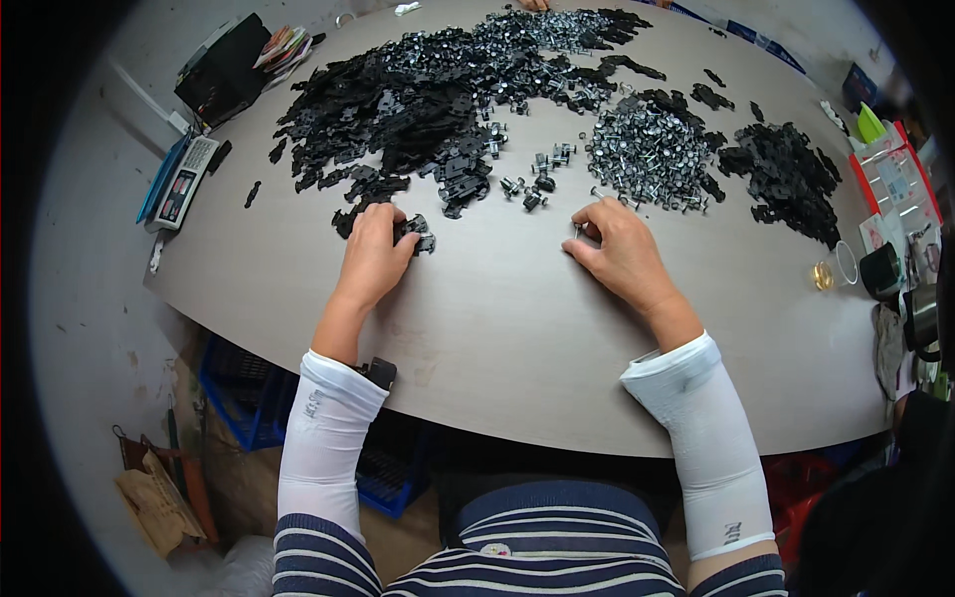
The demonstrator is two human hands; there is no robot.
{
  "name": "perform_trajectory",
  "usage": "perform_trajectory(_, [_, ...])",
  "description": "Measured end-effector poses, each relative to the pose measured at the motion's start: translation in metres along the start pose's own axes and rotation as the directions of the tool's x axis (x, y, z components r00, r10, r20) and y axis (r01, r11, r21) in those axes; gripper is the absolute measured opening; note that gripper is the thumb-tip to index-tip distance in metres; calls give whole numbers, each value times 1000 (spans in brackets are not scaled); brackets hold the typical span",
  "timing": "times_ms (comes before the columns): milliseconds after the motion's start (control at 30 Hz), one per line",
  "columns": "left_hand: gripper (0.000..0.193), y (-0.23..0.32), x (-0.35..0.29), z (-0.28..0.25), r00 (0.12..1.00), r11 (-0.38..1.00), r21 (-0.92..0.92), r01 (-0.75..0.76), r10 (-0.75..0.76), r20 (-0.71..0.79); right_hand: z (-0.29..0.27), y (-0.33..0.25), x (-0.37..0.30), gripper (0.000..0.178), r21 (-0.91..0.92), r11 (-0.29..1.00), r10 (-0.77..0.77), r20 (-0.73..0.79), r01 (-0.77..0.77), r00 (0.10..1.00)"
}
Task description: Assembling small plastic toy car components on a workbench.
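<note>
A: Grey-brown round worktable (517, 338), crowded at the far half. A big heap of black plastic parts (398, 109) lies far left, a pile of small metal pins (647, 149) right of centre, and a second black heap (786, 174) far right. A scale with keypad (182, 182) sits at the left rim, a clear cup (834, 269) at the right rim.

B: Hands?

A: The left hand (376, 251) is closed over a black plastic piece (418, 237), fingers curled on it, at the near edge of the big heap. The right hand (619, 244) is pinched tight on one small metal pin (578, 230), thumb and forefinger, just below the pin pile.

B: Risks?

A: The pin looks tiny and shiny, so a slight slip of the pinch could drop it; it would probably roll on the smooth top. A few assembled-looking bits (532, 184) lie loose between the hands, and a sweeping wrist could knock them back into the heaps. The right forearm's sleeve (701, 438) rests on the table edge, so dragging it could also pull stray parts off.
</note>
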State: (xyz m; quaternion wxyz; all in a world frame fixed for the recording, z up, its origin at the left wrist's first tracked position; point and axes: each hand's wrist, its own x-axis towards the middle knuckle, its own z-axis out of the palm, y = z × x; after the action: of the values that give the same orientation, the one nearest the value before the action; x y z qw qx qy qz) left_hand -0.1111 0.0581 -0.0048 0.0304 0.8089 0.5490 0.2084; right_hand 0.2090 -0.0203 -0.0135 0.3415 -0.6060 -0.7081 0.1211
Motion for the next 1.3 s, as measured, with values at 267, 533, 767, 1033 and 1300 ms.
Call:
perform_trajectory(267, [29,33,-4,-20,994,955,-297,22,-53,-96,-4,-5,-1,27,86,996,17,10,-18,1000])
perform_trajectory(533, [29,103,5,4,898,368,-857,360,111,426,0,-40,-2,31,238,921,-275,-164,309,947])
perform_trajectory(767, [21,118,11,22,853,-75,-849,523,52,520,1,-27,0,31,236,941,-213,-148,244,966])
perform_trajectory(1033, [19,108,6,30,849,-183,-842,508,-56,525,5,-27,1,32,225,948,-200,-134,226,971])
perform_trajectory(1300, [19,114,2,29,849,-250,-841,480,-109,517,11,-26,3,33,223,930,-255,-176,291,951])
